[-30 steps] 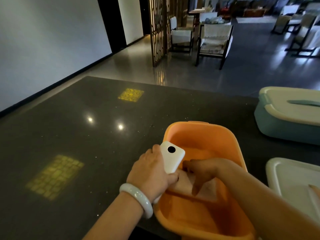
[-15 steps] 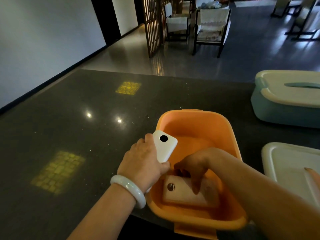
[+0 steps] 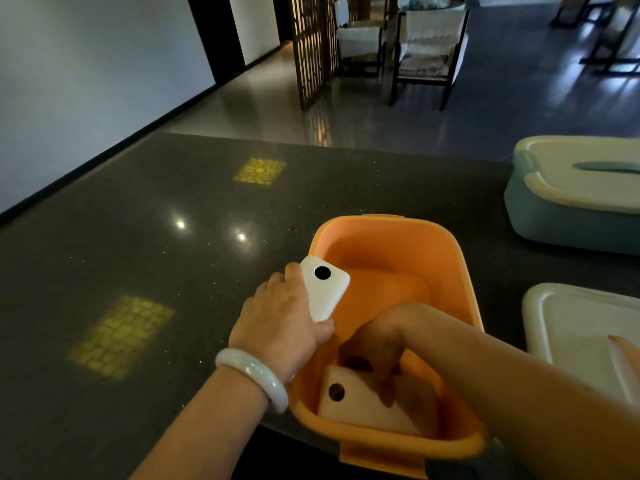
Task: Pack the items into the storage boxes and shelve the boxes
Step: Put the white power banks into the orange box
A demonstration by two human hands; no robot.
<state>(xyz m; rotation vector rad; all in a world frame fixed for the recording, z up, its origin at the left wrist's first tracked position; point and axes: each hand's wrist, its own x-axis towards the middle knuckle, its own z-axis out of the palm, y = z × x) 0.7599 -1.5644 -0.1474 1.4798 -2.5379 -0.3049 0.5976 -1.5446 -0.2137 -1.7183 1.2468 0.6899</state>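
Left hand (image 3: 280,327) grips white pack (image 3: 323,292) at orange box (image 3: 464,271) left rim, long axis up and away, not yet in. Right hand (image 3: 377,344), fingers curled down onto second pack (image 3: 349,403) on box floor, near end. Since 0.5 s ago: second pack skewed toward near-left corner; left unchanged.

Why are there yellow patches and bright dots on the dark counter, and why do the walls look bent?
Head view: the yellow grid patches and two bright dots are lights mirrored by the glossy counter; the wide-angle lens bows the wall; the room is dim, and the right hand shadows the orange box.
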